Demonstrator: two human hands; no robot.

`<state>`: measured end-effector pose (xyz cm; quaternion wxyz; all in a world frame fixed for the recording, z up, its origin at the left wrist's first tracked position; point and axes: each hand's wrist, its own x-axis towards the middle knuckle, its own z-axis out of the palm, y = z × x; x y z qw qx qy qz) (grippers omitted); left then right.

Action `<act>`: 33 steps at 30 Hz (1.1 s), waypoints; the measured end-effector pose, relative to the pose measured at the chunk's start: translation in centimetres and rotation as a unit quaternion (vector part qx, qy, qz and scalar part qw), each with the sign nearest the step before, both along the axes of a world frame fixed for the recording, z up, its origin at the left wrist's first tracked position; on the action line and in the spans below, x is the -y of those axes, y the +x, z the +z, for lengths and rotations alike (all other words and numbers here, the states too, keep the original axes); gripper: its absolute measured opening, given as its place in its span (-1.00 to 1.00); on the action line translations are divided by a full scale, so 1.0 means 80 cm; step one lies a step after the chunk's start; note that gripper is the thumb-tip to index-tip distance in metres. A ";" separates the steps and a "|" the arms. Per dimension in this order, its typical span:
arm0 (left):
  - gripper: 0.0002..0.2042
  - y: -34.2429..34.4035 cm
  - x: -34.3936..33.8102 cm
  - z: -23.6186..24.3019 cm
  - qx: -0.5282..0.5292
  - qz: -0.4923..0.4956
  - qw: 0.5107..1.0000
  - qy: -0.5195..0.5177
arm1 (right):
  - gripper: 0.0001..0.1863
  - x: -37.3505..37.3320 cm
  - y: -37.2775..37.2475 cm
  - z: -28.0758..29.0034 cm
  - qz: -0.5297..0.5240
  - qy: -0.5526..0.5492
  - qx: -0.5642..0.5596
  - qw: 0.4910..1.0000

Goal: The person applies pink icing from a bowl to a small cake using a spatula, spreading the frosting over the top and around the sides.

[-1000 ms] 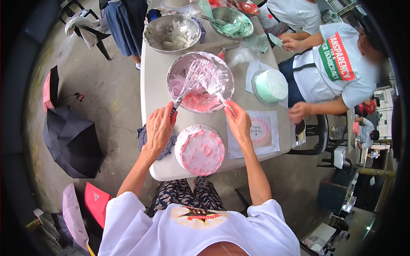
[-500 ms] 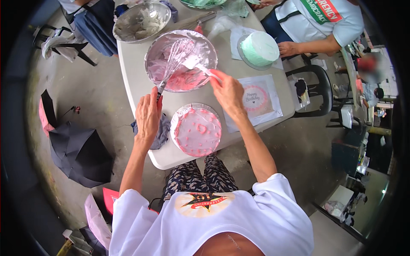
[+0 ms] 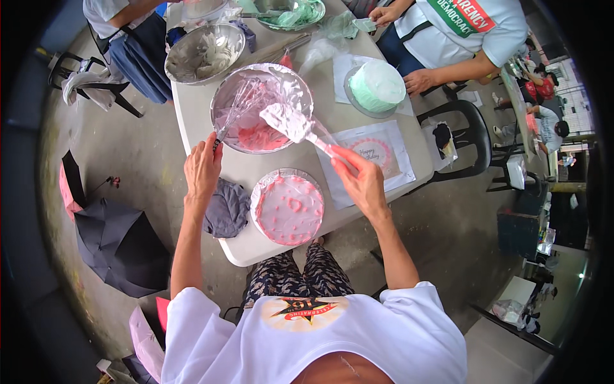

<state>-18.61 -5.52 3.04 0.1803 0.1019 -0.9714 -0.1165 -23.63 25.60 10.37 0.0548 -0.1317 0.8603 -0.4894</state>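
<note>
A metal mixing bowl [image 3: 306, 133] holds pink and pale frosting. My left hand [image 3: 203, 168] grips the dark handle of a wire whisk [image 3: 238, 107], whose wires reach into the bowl. Between the fingers of my right hand [image 3: 363, 182] is the handle of a spatula [image 3: 291, 125]; its blade, thickly coated with pale frosting, is raised at the bowl's right rim. Nearer me stands a round cake [image 3: 290, 210] with pale frosting and pink dots, on a foil-covered board. A crumpled grey cloth [image 3: 227, 208] lies left of the cake.
A mint-green cake [image 3: 377, 88] stands at the far right, near a co-worker's hand [image 3: 419, 82]. A printed birthday sheet [image 3: 396, 160] lies at the table's right. Another frosting bowl [image 3: 185, 72] sits far left. A black chair [image 3: 470, 137] is at the right edge.
The spatula has risen out of the bowl's middle toward its right rim, carrying a clump of frosting. My right hand has shifted right and nearer me. The whisk stays in my left hand.
</note>
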 end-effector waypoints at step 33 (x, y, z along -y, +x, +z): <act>-0.55 0.137 -0.063 -0.122 0.096 0.101 0.990 -0.022 | -0.79 0.008 0.137 -0.023 -0.011 -0.279 0.194 0.940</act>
